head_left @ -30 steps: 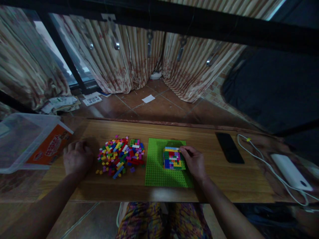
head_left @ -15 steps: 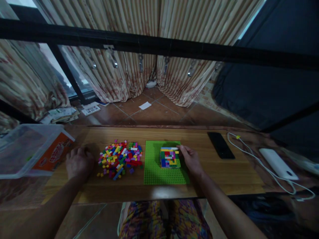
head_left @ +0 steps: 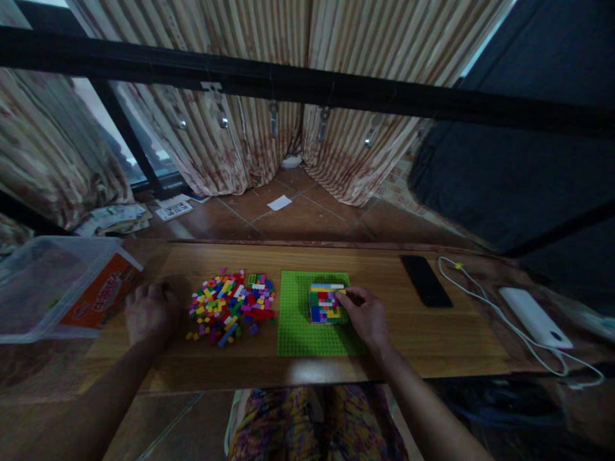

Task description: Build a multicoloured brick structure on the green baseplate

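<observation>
- Trousers [head_left: 269, 426] are showing below the near edge of the table [head_left: 240, 374].
- The right hand [head_left: 366, 315] is reaching over the baseplate [head_left: 292, 338], its thumb and forefinger bending close together at the model's upper right edge; whether they are pinching a brick cannot be told.
- The model [head_left: 325, 306] is sitting on the baseplate, lying just left of these fingertips.
- The left hand [head_left: 151, 314] is resting back upward between the box [head_left: 103, 291] and the brick pile [head_left: 230, 302]; whether it is holding anything cannot be told.
- The phone [head_left: 426, 282] is lying right of the baseplate.
- Paper [head_left: 279, 203] is lying on the floor, curtains [head_left: 346, 166] hanging beyond.
</observation>
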Demonstrator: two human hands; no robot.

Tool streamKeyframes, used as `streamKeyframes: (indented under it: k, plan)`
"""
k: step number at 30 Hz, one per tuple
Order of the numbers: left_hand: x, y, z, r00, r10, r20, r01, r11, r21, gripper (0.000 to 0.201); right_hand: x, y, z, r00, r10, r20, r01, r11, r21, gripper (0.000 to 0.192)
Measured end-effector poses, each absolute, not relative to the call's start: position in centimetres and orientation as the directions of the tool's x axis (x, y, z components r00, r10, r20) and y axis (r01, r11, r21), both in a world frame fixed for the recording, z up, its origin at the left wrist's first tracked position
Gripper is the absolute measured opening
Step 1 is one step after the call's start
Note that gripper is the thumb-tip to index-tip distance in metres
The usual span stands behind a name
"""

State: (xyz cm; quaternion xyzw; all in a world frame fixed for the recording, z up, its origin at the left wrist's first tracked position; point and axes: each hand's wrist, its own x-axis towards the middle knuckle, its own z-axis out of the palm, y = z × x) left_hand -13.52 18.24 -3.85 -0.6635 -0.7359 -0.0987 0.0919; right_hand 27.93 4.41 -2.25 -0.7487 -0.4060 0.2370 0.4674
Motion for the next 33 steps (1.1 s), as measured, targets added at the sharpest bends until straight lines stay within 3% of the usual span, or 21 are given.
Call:
streamKeyframes:
  k: [9, 11, 13, 17, 20, 25, 33]
  plan:
    - [-13.3, 18.1, -3.7, -0.112, 0.958, 0.262, 0.993, 0.102, 0.051, 0.04, 29.6, 2.8, -2.6, 0.633, 0.773, -0.036, 0.164, -0.179, -0.97, 0.036]
    - [-13.3, 18.1, -3.7, -0.123, 0.958, 0.257, 0.992, 0.111, 0.062, 0.041, 30.0, 2.6, -2.5, 0.596, 0.803, -0.017, 0.177, -0.152, -0.972, 0.033]
    - [-13.3, 18.2, -3.7, -0.129, 0.958, 0.258, 0.991, 0.116, 0.064, 0.043, 30.1, 2.7, -2.1, 0.54, 0.839, 0.07, 0.294, -0.11, -0.949, 0.03]
    - [-13.3, 18.2, -3.8, -0.125, 0.957, 0.261, 0.992, 0.114, 0.056, 0.043, 30.3, 3.4, -1.1, 0.313, 0.892, 0.326, 0.67, 0.036, -0.741, 0.026]
    - [-13.4, 18.2, -3.9, -0.119, 0.955, 0.272, 0.993, 0.108, 0.057, 0.042, 30.7, 3.9, -0.9, 0.11, 0.903, 0.415, 0.819, 0.154, -0.553, 0.028]
    - [-13.3, 18.1, -4.0, -0.11, 0.951, 0.288, 0.993, 0.095, 0.064, 0.041, 31.1, 4.7, -0.9, -0.058, 0.899, 0.434, 0.882, 0.25, -0.4, 0.028]
    - [-13.5, 18.2, -4.2, -0.102, 0.947, 0.304, 0.995, 0.089, 0.055, 0.038, 31.7, 5.1, -0.7, -0.144, 0.89, 0.434, 0.893, 0.305, -0.33, 0.025]
